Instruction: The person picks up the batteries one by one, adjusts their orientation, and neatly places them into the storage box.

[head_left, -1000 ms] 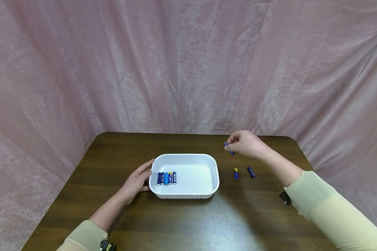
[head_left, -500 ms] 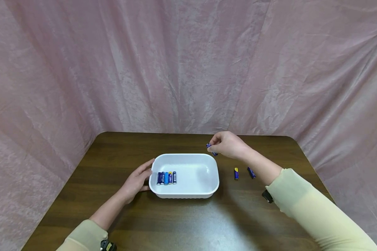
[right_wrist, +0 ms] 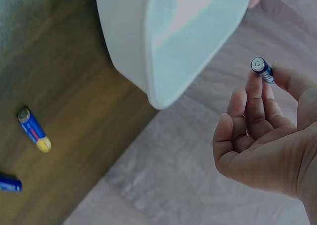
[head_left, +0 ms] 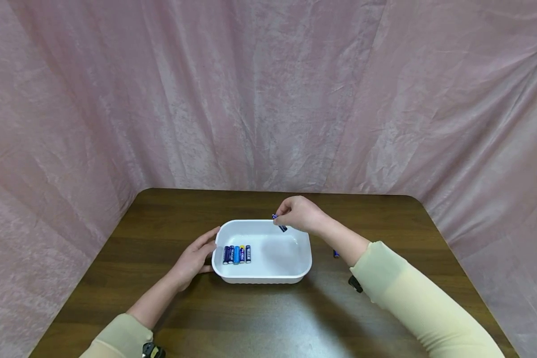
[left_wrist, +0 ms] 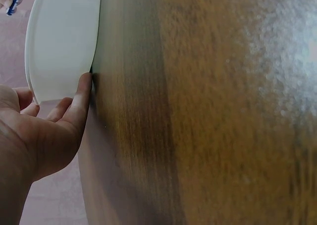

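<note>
My right hand (head_left: 302, 215) pinches a dark blue battery (head_left: 283, 228) between thumb and fingertips, over the back right part of a white plastic tray (head_left: 261, 280). In the right wrist view the flat end of the held battery (right_wrist: 261, 69) faces the camera. Against the tray's left end rests my left hand (head_left: 192, 261), its fingers spread along the wall and rim. The left wrist view shows its fingers (left_wrist: 81, 93) touching the tray's end. Inside the tray, at the left, several batteries (head_left: 236, 255) lie side by side in a row.
On the table (head_left: 232, 318) to the tray's right lie a blue-and-yellow battery (right_wrist: 34, 131) and a dark blue one (right_wrist: 10, 183). The right forearm covers most of them in the head view. A pink curtain (head_left: 259, 99) hangs behind the table.
My right hand has carried the pinched battery leftward, from the table right of the tray to over its back right part. The left hand and the tray stay put.
</note>
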`<control>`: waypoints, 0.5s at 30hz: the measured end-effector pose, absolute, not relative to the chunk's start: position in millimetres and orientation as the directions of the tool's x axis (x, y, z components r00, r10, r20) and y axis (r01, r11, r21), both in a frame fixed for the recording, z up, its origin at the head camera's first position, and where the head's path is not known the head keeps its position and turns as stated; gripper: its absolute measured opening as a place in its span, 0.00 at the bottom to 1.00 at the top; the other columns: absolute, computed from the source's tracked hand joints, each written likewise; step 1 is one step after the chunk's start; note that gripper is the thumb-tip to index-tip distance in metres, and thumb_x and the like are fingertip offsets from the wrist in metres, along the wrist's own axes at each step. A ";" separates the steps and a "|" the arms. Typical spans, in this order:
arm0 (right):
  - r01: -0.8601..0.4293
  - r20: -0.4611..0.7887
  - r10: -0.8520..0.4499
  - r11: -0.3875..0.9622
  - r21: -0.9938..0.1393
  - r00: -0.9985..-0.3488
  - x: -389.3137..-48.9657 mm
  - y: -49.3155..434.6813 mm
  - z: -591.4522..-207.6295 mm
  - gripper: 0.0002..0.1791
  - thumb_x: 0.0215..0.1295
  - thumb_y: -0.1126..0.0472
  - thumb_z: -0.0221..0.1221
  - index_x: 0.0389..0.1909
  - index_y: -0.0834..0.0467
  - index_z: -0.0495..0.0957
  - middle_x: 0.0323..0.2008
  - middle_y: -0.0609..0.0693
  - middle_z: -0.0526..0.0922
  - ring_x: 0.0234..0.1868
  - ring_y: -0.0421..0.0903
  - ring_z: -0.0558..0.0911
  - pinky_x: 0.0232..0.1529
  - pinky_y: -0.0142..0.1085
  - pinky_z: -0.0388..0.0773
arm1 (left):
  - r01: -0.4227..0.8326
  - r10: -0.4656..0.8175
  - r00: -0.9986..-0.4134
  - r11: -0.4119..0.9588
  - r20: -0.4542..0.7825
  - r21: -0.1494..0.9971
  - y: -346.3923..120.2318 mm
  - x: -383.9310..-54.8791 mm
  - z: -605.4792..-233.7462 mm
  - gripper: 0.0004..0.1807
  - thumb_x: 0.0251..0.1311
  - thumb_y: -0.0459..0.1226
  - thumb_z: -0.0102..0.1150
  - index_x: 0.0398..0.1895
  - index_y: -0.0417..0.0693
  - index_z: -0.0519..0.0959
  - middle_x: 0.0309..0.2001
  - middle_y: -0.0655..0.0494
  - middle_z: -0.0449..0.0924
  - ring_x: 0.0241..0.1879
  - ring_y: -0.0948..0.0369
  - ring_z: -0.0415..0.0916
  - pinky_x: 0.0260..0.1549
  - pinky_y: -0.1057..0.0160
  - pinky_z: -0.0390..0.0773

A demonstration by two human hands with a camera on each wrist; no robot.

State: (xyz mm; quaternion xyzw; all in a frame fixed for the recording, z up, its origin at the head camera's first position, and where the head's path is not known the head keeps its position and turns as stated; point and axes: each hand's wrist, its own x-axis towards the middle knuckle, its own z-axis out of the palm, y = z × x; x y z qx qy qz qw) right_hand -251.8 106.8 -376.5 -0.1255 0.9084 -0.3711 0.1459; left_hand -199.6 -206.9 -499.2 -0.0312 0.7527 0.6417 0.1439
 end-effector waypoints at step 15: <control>-0.053 -0.245 -0.282 0.749 -0.661 -0.928 -256.0 76.1 -414.5 0.09 0.63 0.54 0.71 0.30 0.54 0.84 0.29 0.46 0.85 0.34 0.45 0.77 0.35 0.38 0.74 | -0.213 0.163 -0.958 0.158 -0.238 0.964 -204.9 -199.0 -499.0 0.29 0.79 0.43 0.47 0.80 0.61 0.60 0.75 0.40 0.62 0.66 0.43 0.69 0.49 0.49 0.84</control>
